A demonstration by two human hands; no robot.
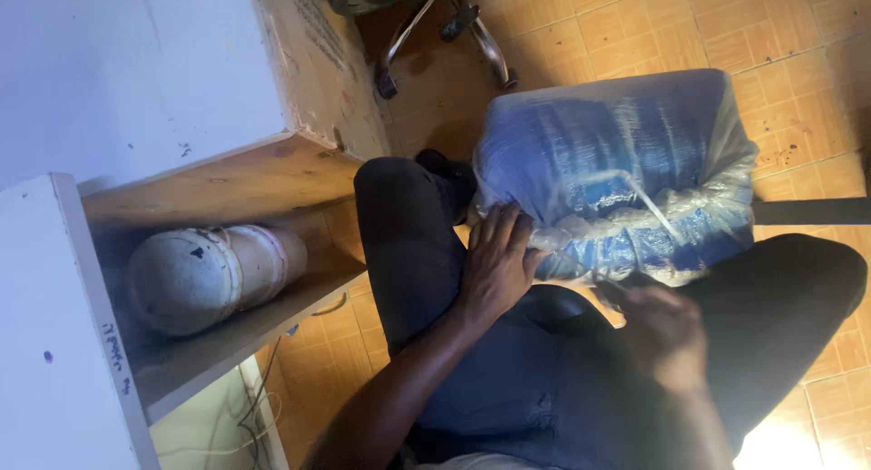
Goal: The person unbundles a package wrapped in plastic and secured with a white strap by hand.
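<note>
So, the main thing here is a big plastic-wrapped bundle (617, 175), clear wrap on the outside with something blue packed inside. Can't tell what the blue stuff actually is, maybe fabric or folded sacks, but the wrap is crinkly and too cloudy to say. The bundle sits on the tiled floor (789, 34) between the person's knees, leaning against the dark trousers (408, 252).

The left hand (494, 261) lies flat on the near end of the bundle, fingers spread and pressed onto the wrap, not gripping anything. The right hand (667, 334) is blurry and just below the bundle's lower edge. It looks half curled, maybe pinching a thin strip of plastic (649, 202) that runs up across the wrap, but I honestly can't tell if it has a hold on it.

Over on the left there's a wooden cabinet (263, 175) with an open compartment, and inside that lies a pale, dusty, round container (204, 275) on its side, with its lid end facing out. No clue what's in it. A white panel (54, 343) stands just beside the compartment. At the top, the metal base of an office chair (454, 25) stands on the tiles, well apart from the bundle.
</note>
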